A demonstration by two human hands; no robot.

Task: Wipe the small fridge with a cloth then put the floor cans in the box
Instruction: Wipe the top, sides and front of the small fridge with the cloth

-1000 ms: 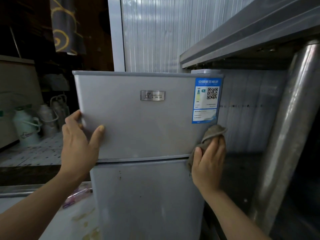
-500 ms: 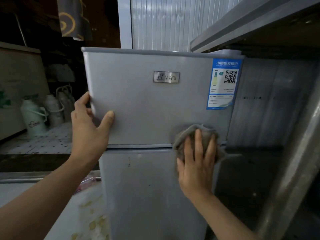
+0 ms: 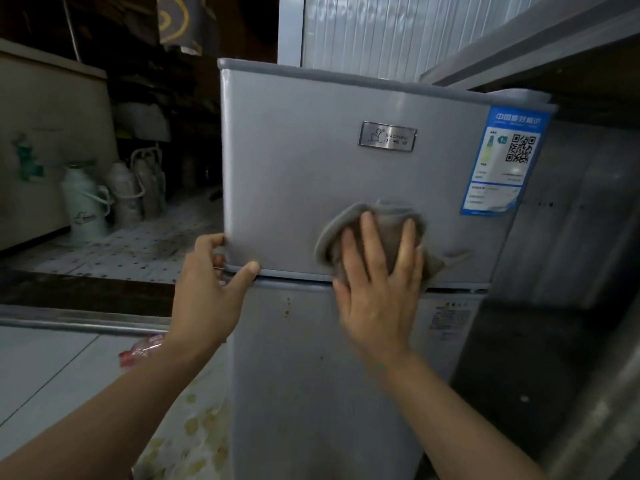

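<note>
The small fridge (image 3: 311, 188), smooth grey metal with a rounded top door, fills the frame's centre; its base is cut off below. The right hand (image 3: 377, 292) presses a crumpled grey cloth (image 3: 381, 230) flat against the upper door's lower edge, fingers spread. The left hand (image 3: 211, 285) pinches that door's lower left corner. No cans or box can be made out.

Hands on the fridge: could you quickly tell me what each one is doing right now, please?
Left hand: grips the upper door's lower left corner.
Right hand: open, pressing the cloth flat.
</note>
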